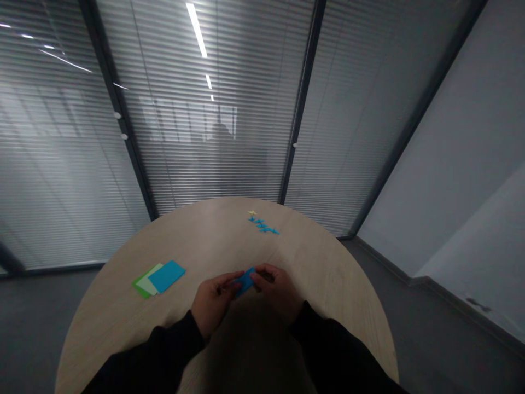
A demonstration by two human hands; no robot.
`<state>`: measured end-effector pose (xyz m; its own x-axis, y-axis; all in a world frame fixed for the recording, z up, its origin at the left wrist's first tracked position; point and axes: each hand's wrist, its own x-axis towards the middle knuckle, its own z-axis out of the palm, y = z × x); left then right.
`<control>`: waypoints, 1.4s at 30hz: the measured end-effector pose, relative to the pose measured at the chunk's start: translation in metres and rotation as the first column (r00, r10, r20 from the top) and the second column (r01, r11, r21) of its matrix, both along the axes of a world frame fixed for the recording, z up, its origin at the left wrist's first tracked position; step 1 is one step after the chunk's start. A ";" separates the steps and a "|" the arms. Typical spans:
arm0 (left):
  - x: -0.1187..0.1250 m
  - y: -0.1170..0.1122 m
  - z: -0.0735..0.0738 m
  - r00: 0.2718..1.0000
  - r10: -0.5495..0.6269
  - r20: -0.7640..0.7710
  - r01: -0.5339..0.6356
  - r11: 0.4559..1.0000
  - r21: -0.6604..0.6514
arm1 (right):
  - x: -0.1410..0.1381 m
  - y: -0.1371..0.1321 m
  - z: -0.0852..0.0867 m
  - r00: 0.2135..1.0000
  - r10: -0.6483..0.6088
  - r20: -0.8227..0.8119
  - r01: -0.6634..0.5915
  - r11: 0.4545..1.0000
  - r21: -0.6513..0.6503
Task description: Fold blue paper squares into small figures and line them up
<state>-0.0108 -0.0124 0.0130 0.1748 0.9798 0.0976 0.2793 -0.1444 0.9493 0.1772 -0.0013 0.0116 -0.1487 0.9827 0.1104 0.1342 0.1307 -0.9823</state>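
Observation:
My left hand [214, 302] and my right hand [278, 293] meet above the near part of the table, pinching a small piece of blue paper [245, 282] between them. The paper looks folded, though my fingers hide part of it. To the left of my left hand, a blue sheet [167, 276] lies on top of a pale green sheet [146, 280] and a darker green sheet [138, 287]. Neither hand touches this stack. Far beyond my hands lie several small blue star-shaped pieces [262, 225] and one small yellow piece [252, 213].
The round light wood table [221, 235] curves away on all sides, with grey carpet [426, 306] beyond it. Glass partitions with closed slatted blinds [213, 137] stand behind the far edge, and a pale wall [455, 164] runs along the right.

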 end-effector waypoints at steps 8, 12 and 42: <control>0.000 0.002 -0.006 0.998 0.038 0.056 -0.039 0.999 0.016 | -0.007 -0.002 -0.011 0.997 0.081 0.002 -0.080 0.995 -0.058; 0.002 -0.001 -0.001 0.998 0.059 0.028 -0.061 0.996 0.066 | -0.008 -0.002 -0.010 0.998 0.051 -0.038 -0.053 0.997 -0.061; 0.004 0.002 -0.006 0.976 -0.131 0.174 0.145 0.987 -0.072 | -0.011 -0.015 0.001 0.950 0.297 0.097 -0.300 0.954 0.025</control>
